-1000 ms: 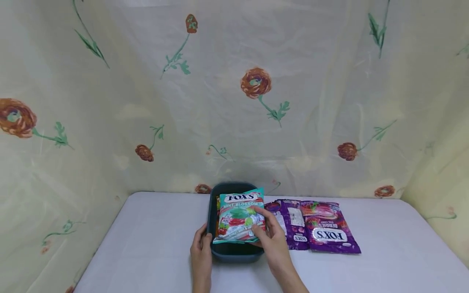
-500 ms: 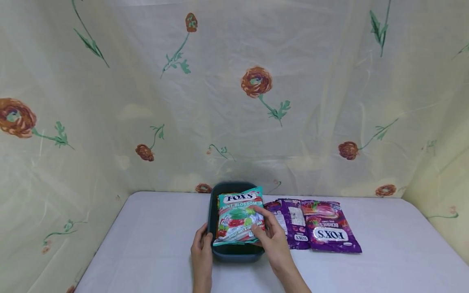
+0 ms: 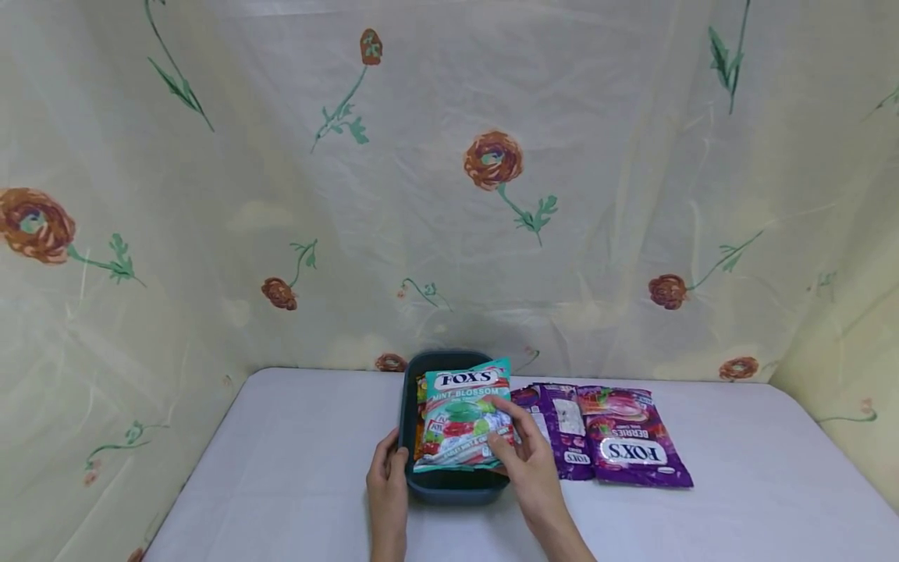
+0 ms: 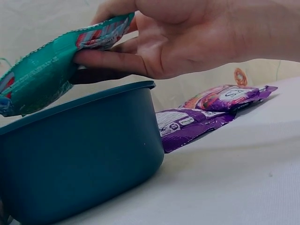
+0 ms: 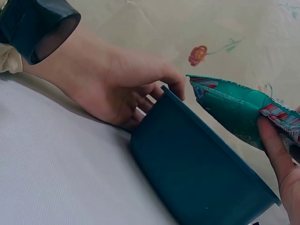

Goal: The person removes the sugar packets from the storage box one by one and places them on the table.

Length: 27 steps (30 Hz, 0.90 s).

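Note:
A dark teal plastic tub [image 3: 456, 496] stands on the table. My left hand [image 3: 388, 480] holds its left side, thumb over the rim and fingers against the outer wall, as the right wrist view [image 5: 117, 89] also shows. In my right hand [image 3: 535, 474] is a teal Fox's Mint Blossom candy bag [image 3: 460, 414], pinched by its lower right part. The wrist views put this bag [image 4: 47, 70] above the tub's rim, tilted. A yellow-orange packet [image 3: 421, 425] shows inside the tub, mostly covered by the bag. The tub's floor is largely hidden.
Right of the tub lie purple Fox's candy bags: one Berries bag [image 3: 628, 437] with its print upside down, and another purple bag [image 3: 567, 429] nearer the tub, partly behind my right hand. A floral curtain [image 3: 562, 257] hangs behind the white table [image 3: 295, 468].
The mint candy bag has shifted slightly to the right over the tub with my right hand, showing a bit more of the yellow-orange packet. My left hand keeps its place on the tub.

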Each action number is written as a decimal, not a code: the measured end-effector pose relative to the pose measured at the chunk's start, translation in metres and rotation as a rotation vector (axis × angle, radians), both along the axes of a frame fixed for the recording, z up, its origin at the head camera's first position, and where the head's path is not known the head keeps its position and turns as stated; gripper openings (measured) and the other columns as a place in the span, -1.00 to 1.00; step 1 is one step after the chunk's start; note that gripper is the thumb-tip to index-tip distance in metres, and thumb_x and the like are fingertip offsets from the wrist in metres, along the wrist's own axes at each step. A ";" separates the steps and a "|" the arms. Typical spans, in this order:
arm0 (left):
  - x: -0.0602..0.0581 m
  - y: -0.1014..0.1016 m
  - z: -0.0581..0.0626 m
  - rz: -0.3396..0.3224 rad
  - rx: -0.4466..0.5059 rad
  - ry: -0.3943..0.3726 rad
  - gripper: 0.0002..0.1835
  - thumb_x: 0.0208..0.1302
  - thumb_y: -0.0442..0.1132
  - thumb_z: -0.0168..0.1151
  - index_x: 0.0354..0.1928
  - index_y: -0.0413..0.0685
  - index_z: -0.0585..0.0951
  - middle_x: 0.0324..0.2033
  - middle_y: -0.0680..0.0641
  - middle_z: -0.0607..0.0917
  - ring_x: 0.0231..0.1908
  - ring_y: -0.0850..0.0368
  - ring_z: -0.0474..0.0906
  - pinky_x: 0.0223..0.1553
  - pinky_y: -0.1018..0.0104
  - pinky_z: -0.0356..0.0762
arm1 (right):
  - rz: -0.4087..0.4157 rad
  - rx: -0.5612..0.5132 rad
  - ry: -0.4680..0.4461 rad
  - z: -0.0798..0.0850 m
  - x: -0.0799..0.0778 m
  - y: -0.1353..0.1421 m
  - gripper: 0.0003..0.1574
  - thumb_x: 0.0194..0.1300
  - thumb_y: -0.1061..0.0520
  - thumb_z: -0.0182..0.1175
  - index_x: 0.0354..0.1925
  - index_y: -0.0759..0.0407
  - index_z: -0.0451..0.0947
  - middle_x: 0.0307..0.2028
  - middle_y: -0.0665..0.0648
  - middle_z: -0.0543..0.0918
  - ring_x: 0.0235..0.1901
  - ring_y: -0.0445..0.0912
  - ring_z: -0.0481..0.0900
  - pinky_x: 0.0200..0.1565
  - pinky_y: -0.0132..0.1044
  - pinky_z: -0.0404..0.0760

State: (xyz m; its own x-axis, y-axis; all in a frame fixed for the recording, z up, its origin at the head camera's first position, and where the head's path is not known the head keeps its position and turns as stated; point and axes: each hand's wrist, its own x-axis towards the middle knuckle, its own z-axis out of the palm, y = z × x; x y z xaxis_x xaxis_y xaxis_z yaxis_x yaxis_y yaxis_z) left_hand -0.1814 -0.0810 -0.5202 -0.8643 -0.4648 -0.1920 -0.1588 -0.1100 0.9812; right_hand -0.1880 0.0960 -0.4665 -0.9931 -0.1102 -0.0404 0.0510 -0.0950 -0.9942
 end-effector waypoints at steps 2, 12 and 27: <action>0.000 0.000 0.000 -0.001 0.002 0.004 -0.55 0.34 -0.21 -0.08 0.25 -0.07 0.43 0.29 -0.23 0.40 0.33 -0.14 0.27 0.31 -0.13 0.26 | -0.005 0.000 0.003 0.000 0.000 0.001 -0.40 0.32 0.06 0.13 0.30 -0.20 0.27 0.38 -0.03 0.20 0.13 0.00 0.44 -0.06 -0.26 0.67; 0.001 0.001 0.000 0.002 0.003 0.018 -0.56 0.35 -0.20 -0.06 0.25 -0.06 0.44 0.29 -0.22 0.41 0.32 -0.13 0.29 0.31 -0.10 0.28 | -0.041 -0.016 0.034 -0.003 0.002 0.009 -0.42 0.33 0.14 0.09 0.27 -0.19 0.29 0.34 -0.13 0.25 0.11 -0.05 0.47 -0.04 -0.24 0.67; 0.000 0.001 -0.002 0.002 0.000 0.003 -0.55 0.34 -0.20 -0.07 0.25 -0.05 0.43 0.30 -0.22 0.39 0.32 -0.14 0.29 0.29 -0.08 0.31 | -0.063 0.018 0.021 -0.009 0.006 0.020 -0.44 0.32 0.12 0.10 0.25 -0.23 0.31 0.29 -0.19 0.31 0.02 -0.16 0.53 -0.13 -0.26 0.69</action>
State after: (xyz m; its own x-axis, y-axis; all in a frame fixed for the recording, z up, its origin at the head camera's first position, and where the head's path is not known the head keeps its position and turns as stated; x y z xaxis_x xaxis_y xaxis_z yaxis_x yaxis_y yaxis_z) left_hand -0.1811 -0.0804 -0.5222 -0.8640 -0.4663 -0.1897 -0.1560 -0.1103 0.9816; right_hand -0.1819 0.1159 -0.4758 -0.9987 -0.0471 -0.0205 0.0242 -0.0797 -0.9965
